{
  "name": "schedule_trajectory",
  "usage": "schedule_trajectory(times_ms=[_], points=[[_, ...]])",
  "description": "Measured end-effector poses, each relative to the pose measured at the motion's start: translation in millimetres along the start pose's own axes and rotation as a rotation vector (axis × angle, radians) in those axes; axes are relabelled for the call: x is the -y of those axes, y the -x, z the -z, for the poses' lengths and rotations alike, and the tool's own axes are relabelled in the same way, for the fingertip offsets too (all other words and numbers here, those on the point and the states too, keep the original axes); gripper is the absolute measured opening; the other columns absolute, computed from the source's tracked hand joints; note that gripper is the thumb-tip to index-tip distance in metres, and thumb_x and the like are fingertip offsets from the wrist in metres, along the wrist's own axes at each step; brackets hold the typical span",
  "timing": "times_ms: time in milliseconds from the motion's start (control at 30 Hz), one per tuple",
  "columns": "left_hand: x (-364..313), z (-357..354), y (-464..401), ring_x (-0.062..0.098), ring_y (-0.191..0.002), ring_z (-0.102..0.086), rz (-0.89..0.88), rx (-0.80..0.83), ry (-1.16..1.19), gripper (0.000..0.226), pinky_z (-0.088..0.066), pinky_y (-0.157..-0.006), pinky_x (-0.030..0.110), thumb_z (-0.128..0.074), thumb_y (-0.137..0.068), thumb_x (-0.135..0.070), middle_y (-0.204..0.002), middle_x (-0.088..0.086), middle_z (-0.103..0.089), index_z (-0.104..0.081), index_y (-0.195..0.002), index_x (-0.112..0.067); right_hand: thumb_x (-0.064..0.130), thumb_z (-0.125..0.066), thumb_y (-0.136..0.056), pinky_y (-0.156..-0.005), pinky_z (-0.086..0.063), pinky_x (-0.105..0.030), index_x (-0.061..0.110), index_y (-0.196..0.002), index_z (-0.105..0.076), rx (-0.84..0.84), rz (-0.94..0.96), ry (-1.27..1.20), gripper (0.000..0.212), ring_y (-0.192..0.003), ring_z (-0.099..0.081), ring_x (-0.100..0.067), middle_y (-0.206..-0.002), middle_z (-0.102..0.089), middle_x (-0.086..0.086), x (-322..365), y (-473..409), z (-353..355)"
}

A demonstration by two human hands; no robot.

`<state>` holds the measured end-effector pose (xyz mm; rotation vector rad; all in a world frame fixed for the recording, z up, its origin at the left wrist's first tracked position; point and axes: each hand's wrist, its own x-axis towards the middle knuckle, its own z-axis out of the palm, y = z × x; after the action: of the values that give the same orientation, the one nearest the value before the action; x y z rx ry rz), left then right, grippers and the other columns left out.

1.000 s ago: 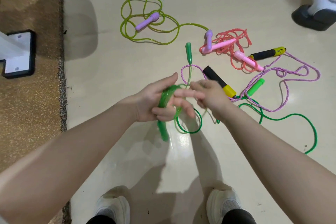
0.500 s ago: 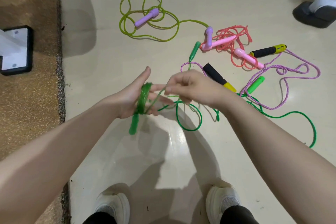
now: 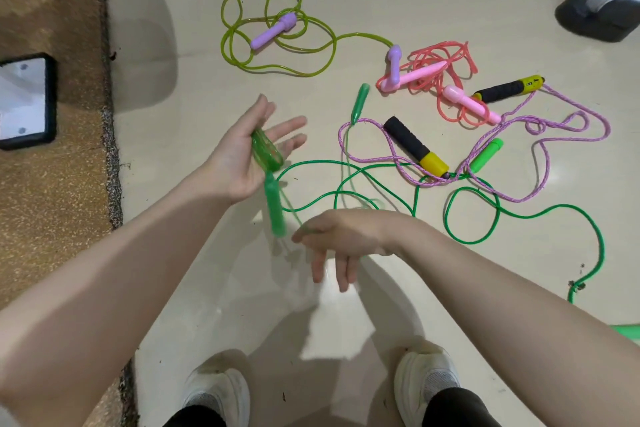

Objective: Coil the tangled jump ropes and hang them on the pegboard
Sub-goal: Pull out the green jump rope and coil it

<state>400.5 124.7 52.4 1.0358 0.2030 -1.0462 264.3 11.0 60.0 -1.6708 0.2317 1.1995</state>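
Your left hand (image 3: 247,152): it is held palm up over the floor, with straight fingers (image 3: 289,125) spread wide. A few loops of the see-through green rope (image 3: 265,152) are wound around the palm, and the thumb side keeps them there.
Green handle (image 3: 275,208): it hangs down from the loops, just under your left hand, a bit blurry.
Your right hand (image 3: 341,236): it is lower and nearer to you, palm down. Its thumb and first finger pinch the thin green rope where it comes down from your left hand. The other fingers (image 3: 341,270) hang loose and point down.
Other end of that rope: its second green handle (image 3: 359,102) lies on the floor, near the purple braided rope.
Dark green rope (image 3: 485,211): it lies in big loose loops on the floor, to the right of your hands. It crosses the purple braided rope.
Purple braided rope (image 3: 554,139): it lies tangled on the floor, with two black and yellow handles (image 3: 414,146).
Light green handle (image 3: 486,154): it lies among the purple rope loops.
Pink rope (image 3: 446,80): it sits in a messy pile with pink handles, farther back on the right.
Yellow-green rope (image 3: 273,42): it lies in loops at the back, with a purple handle (image 3: 273,32) on top. Its other purple handle rests by the pink pile.
Floor (image 3: 207,270): it is pale and shiny. A brown rug (image 3: 48,201) is on your left.
Your shoes (image 3: 424,381): white, at the bottom of the view.
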Motion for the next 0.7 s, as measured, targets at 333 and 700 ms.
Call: schedule_trajectory(times_ms=[333,700], points=[[18.6,-17.0,29.4,0.014,-0.032,-0.028,0.42,0.47,-0.724,0.102,-0.018,-0.047,0.032,-0.008,-0.072,-0.083,-0.081,0.021,-0.069,-0.068,-0.111,-0.011,0.014,-0.063,-0.087,-0.05,-0.03,-0.009,0.008,-0.071,-0.062,-0.825,0.525,-0.205,0.017,-0.044,-0.039,0.001,-0.043,-0.048,0.017,15.4,20.8,47.1],[-3.4,-19.0,12.2,0.022,-0.064,-0.068,0.052,0.148,-0.05,0.069,-0.052,-0.059,0.023,-0.035,-0.084,-0.062,-0.093,0.016,-0.071,-0.052,-0.124,-0.009,0.021,-0.042,-0.097,-0.038,-0.032,-0.016,0.01,-0.098,-0.065,-0.33,0.107,-0.051,0.026,-0.035,-0.038,-0.01,-0.06,-0.047,-0.005,-22.0,-18.8,-0.8]])
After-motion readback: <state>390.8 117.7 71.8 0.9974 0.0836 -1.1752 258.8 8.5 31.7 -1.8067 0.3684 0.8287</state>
